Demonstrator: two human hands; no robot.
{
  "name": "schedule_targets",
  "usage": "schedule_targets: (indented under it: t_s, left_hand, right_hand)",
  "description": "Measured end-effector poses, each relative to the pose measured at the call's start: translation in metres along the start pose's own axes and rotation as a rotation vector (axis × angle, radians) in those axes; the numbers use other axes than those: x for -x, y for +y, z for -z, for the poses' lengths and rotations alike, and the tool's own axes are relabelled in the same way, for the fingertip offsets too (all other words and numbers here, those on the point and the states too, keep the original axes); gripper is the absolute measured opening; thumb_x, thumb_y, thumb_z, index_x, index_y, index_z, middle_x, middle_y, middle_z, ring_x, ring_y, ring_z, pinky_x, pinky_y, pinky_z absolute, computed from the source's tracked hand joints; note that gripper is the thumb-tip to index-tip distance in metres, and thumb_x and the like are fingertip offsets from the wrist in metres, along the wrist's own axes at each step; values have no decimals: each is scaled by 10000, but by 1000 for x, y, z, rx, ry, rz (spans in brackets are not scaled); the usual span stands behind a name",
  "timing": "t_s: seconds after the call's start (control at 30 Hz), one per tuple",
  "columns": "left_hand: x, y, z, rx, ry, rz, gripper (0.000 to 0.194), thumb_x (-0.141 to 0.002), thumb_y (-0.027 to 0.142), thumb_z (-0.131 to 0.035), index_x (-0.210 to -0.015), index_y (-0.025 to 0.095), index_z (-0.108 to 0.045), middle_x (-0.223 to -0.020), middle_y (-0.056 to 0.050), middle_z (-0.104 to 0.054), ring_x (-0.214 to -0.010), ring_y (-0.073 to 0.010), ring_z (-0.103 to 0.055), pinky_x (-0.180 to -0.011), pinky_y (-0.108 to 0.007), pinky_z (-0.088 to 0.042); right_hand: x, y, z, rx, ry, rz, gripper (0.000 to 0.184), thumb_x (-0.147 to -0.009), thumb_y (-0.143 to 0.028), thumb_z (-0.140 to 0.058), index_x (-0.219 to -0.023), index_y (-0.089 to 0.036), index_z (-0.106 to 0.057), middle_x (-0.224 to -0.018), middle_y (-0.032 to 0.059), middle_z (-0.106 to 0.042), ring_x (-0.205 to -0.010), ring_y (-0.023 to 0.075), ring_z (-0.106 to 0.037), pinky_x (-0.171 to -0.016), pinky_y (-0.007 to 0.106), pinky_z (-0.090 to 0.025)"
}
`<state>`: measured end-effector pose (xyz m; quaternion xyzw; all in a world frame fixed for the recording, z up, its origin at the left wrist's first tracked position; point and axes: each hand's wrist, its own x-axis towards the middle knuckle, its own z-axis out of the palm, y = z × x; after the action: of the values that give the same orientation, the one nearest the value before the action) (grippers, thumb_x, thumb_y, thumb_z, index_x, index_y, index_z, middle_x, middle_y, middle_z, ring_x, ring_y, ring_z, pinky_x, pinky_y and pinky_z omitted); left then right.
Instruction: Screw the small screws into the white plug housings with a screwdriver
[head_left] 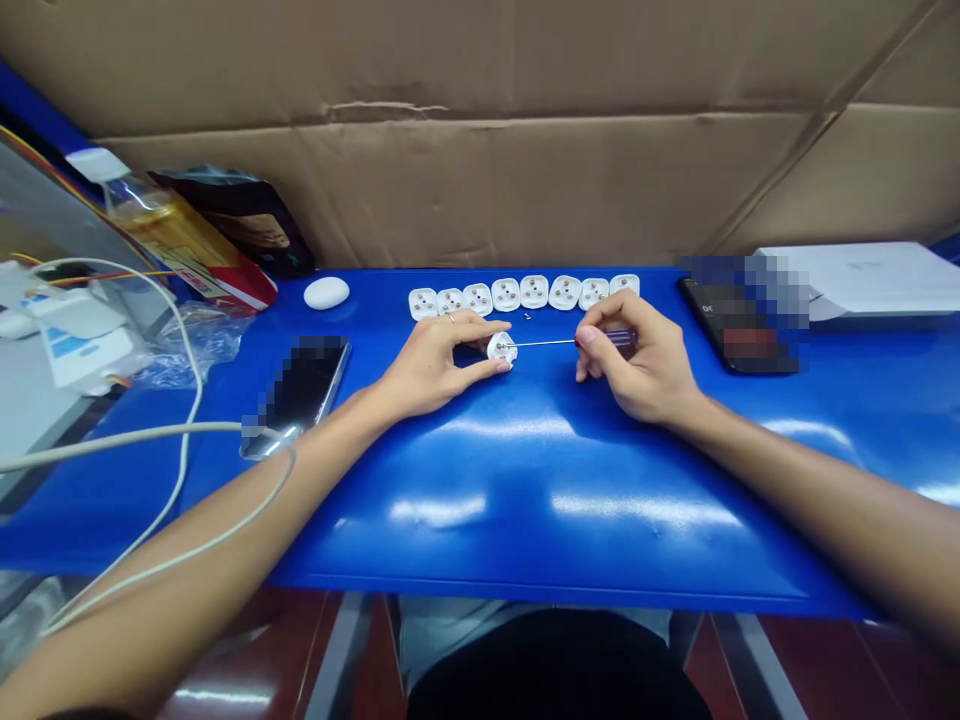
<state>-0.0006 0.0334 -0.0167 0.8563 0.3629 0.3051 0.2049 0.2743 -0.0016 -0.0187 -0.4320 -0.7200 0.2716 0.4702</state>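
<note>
Two hands were busy: the left hand (441, 366) closed its grip on the edges of a light, hard white plug (502, 348) at twelve o'clock; the right hand (637, 366) gripped a thin screwdriver (619, 338).

No text, label, brand or number can be read in this view.

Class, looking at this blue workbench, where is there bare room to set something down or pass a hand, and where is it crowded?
Bare blue tabletop stretches between the left hand, right hand and the front edge. It is crowded along the row of white plugs and at far left, around the phone and cables.
</note>
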Motion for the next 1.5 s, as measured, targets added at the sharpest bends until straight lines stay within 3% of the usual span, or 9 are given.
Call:
schedule_targets:
  t_s: [0.1, 0.27, 0.43, 0.6, 0.7, 0.8, 0.93, 1.37, 1.5]
  left_hand:
    - [0, -1, -1, 5, 5, -10, 449, -955, 480, -783, -1305, 199, -791, -1179, -95, -820, -1063, -270, -764, -987, -391, -583]
    - [1, -3, -1, -8, 4, -4, 445, -960, 490, -772, -1316, 224, -782, -1195, -81, -818, -1072, -267, -763, -1007, -402, -581]
    - [1, -3, 0, 12, -1, -15, 443, -962, 466, -779, -1325, 212, -781, -1228, -83, -817, -1105, -268, -767, -1022, -379, -578]
    - [1, 0, 1, 33, -18, -13, 427, -962, 473, -784, -1314, 232, -792, -1286, -77, -803, -1164, -284, -764, -1085, -401, -563]
    - [1, 1, 0, 44, -31, 10, 457, -947, 494, -796, -1321, 231, -791, -1276, -79, -807, -1145, -294, -776, -1051, -403, -589]
    - [2, 1, 0, 40, -34, 36, 479, -942, 506, -795, -1326, 220, -789, -1260, -79, -813, -1121, -299, -784, -1031, -410, -599]
    - [2, 0, 0, 55, -39, 39, 494, -938, 525, -791, -1329, 223, -785, -1252, -76, -815, -1102, -294, -786, -1004, -403, -607]
    - [2, 2, 0, 21, -47, -5, 496, -943, 532, -785, -1310, 199, -794, -1222, -93, -823, -1064, -283, -792, -958, -366, -604]
    - [3, 3, 0, 20, -75, -27, 478, -961, 531, -764, -1316, 211, -791, -1226, -86, -821, -1066, -279, -788, -966, -371, -598]
  right_hand:
    - [1, 0, 1, 38, -11, -3, 200, -1050, -439, -644, -975, -254, -620, -662, -32, -632, -523, 154, -607, -547, 318, -499]
    - [2, 3, 2, -26, -40, 6, 193, -1020, -414, -683, -1112, -263, -607, -979, 32, -703, -621, 169, -668, -580, 351, -554]
    - [4, 4, 2, -3, -33, -10, 164, -1055, -416, -634, -1097, -260, -608, -770, -22, -649, -542, 143, -622, -518, 301, -509]
    - [4, 7, 1, -51, -12, 25, 166, -1038, -391, -663, -1128, -276, -585, -848, -14, -665, -594, 161, -650, -547, 318, -512]
    - [4, 8, 2, 4, -1, -4, 153, -1060, -424, -627, -1098, -278, -605, -823, -6, -680, -572, 159, -635, -526, 314, -477]
    - [5, 8, 2, -30, -10, 10, 216, -1034, -453, -663, -1152, -287, -592, -884, 5, -699, -617, 174, -663, -575, 336, -516]
    - [6, 8, 2, 2, 6, -25, 204, -1053, -481, -629, -1113, -287, -612, -793, -10, -676, -566, 170, -632, -545, 330, -498]
    - [5, 8, 2, -60, 5, 24, 233, -1034, -446, -662, -1160, -269, -579, -864, -4, -682, -637, 163, -667, -571, 320, -536]
    - [5, 7, 2, -28, 34, -27, 233, -1060, -495, -619, -1113, -268, -619, -715, -24, -640, -543, 158, -620, -516, 313, -482]
